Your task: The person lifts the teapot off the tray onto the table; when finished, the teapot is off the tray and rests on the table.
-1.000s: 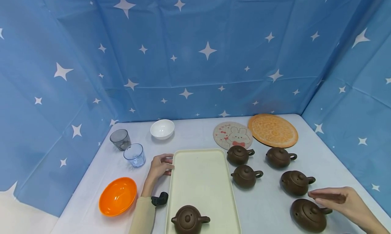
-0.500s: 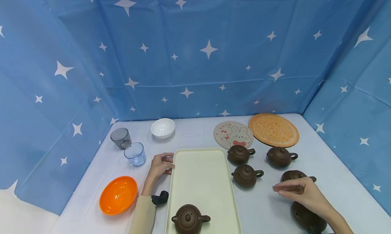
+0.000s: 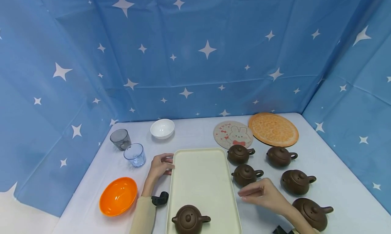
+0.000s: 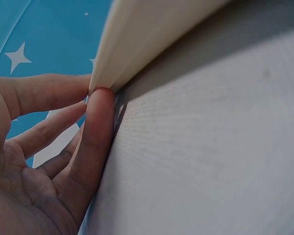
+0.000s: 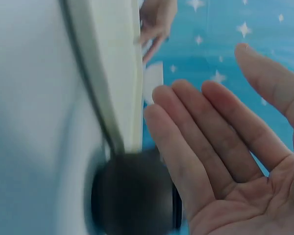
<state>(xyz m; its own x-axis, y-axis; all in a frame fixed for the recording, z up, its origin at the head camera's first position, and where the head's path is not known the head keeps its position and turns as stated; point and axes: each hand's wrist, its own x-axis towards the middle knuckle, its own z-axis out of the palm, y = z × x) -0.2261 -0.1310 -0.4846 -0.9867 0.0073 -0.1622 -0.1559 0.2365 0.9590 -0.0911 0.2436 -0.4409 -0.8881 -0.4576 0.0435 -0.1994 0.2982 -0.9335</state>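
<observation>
My left hand (image 3: 160, 165) pinches the left rim of a cream rectangular tray (image 3: 200, 173); in the left wrist view its thumb and a finger meet at the tray's edge (image 4: 122, 49). A brown teapot (image 3: 187, 220) stands at the tray's near end, handle to the right. Beside the tray's right rim, my right hand (image 3: 264, 195) hovers with nothing in it, fingers extended and thumb apart in the right wrist view. Nearest to it is another brown teapot (image 3: 245, 176), partly overlapped by the fingers in the head view.
More brown teapots stand on the right: one by the tray corner (image 3: 239, 155) and a column of others (image 3: 294, 182). Two round mats, one with a rabbit (image 3: 232, 132) and one orange (image 3: 273, 129), lie behind. Left are an orange bowl (image 3: 118, 196), two glasses (image 3: 135, 156) and a white bowl (image 3: 162, 129).
My right hand has moved left from above the right-hand teapots to beside the tray, carrying nothing. My left hand and the tray have stayed in place.
</observation>
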